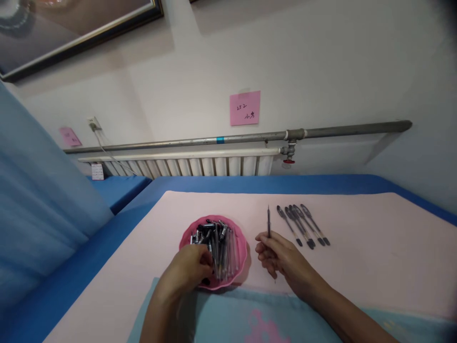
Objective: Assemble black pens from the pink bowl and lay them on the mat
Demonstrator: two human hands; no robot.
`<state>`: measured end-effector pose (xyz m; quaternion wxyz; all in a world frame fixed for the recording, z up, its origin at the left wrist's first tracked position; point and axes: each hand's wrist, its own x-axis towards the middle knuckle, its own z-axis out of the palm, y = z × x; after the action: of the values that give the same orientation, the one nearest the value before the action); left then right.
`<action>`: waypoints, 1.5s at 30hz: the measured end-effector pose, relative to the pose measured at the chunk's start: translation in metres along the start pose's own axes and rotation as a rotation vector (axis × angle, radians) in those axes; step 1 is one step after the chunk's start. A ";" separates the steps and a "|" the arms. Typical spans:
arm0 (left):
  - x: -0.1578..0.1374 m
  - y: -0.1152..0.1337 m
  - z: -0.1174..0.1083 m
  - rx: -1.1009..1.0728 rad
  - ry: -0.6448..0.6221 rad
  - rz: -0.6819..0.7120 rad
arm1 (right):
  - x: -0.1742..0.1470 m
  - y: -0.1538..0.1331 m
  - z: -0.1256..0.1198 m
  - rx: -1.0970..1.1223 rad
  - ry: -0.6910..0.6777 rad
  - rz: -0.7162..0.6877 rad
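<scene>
A pink scalloped basket holds black pen caps and clear pen barrels. My left hand reaches over its left side, fingers curled down among the parts; what they grip is hidden. Right of the basket, my right hand pinches a slim dark pen without a cap, held upright with its thin point at the top. A narrow end shows below the fingers. Several capped black pens lie side by side on the pink sheet, just beyond the right hand.
The pink sheet covers a blue bed. Along the near edge lies a light-blue cloth with a pink print. A white radiator and a metal pipe run along the wall. A blue curtain hangs at left.
</scene>
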<state>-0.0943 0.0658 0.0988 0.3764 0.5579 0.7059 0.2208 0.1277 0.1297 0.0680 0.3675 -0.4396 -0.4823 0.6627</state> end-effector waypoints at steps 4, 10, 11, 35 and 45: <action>-0.002 0.002 -0.010 -0.355 0.005 0.042 | -0.003 -0.005 0.000 0.101 -0.038 -0.010; -0.004 0.022 -0.003 -0.671 -0.060 0.081 | -0.007 -0.009 0.007 0.017 -0.102 -0.045; -0.004 0.023 -0.002 -0.689 -0.079 0.093 | -0.009 -0.009 0.009 -0.001 -0.106 -0.033; 0.008 0.039 0.046 -1.070 -0.186 0.070 | -0.022 -0.003 0.031 0.145 -0.020 -0.122; 0.011 0.038 0.047 -0.814 -0.052 0.150 | -0.023 -0.018 0.024 0.262 0.051 -0.164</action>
<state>-0.0353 0.0824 0.0945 0.5668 0.4186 0.5087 0.4946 0.1146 0.1060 0.0944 0.4867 -0.3637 -0.4163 0.6764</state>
